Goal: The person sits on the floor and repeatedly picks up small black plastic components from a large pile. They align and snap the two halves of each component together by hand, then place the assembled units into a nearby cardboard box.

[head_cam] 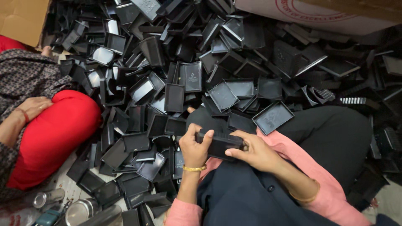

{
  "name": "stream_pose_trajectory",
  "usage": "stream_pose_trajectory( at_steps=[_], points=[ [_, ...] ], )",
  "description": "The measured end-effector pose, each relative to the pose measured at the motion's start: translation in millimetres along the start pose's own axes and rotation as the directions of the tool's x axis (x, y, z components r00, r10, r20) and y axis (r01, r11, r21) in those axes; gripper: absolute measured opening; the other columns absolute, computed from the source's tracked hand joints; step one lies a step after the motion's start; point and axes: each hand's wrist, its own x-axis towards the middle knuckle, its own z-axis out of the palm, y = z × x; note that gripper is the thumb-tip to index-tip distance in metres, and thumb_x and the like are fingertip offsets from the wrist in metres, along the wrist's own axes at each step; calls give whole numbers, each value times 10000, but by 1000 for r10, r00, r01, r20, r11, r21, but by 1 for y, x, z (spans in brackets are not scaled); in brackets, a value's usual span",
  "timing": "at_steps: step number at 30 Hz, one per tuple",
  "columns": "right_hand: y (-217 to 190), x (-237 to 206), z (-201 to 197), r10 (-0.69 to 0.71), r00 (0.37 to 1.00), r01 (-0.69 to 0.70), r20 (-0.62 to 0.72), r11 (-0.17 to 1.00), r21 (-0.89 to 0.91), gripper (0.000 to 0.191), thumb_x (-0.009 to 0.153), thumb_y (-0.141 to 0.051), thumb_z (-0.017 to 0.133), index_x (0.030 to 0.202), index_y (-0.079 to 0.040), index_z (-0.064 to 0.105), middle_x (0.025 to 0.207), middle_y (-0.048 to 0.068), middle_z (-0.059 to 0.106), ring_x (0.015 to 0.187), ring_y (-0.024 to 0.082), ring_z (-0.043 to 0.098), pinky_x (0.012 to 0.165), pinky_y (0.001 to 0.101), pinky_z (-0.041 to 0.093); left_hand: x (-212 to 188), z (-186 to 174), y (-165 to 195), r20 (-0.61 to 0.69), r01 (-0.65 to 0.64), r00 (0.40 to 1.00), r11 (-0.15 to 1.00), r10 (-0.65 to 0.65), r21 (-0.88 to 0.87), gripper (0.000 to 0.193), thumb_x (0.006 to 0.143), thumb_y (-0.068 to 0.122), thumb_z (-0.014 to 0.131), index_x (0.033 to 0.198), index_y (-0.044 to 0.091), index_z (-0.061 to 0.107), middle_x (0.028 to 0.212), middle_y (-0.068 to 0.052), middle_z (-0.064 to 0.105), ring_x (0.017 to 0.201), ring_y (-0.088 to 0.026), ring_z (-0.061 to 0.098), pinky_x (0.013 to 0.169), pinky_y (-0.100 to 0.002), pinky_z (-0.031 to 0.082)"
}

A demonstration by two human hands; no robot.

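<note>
Head view: seated near a heap of black plastic trays [217, 62], a worker's left hand [193, 147] and right hand [253, 151] pinch one black box piece [220, 144] over the lap, apparently mid-assembly; seating it squarely looks next.

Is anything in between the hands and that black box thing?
No. The left hand and right hand both grip the black plastic box directly, one at each end, with nothing between them and it.
</note>
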Motion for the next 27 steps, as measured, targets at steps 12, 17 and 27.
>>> stream_pose_trajectory(
  at_steps=[12,17,27],
  points=[
    [-100,-3,-139,-563,630,710,-536,696,104,321,1069,-108,635,1386,-77,593,1214,88,721,1097,191,698,993,333,588,96,47,-8,-57,-172,962,755,267,633,520,893,472,706,1178,43,630,959,-161,734,904,-376,697,799,-554,490],
    [-4,-9,-107,-530,848,205,-8,342,-917,641,685,20,660,1322,-56,642,1390,312,565,1298,459,488,1003,501,469,119,51,-12,228,210,936,947,-267,245,645,835,260,721,1423,117,499,987,-138,697,884,-299,667,835,-409,556],
    [24,-20,-74,-338,920,375,-198,905,202,467,986,-84,633,1412,-67,442,1252,143,654,1182,196,611,1048,347,484,14,41,4,509,535,845,238,-165,-811,677,777,-7,559,1440,106,490,1291,-120,584,1120,-250,643,944,-398,588]
  ],
)
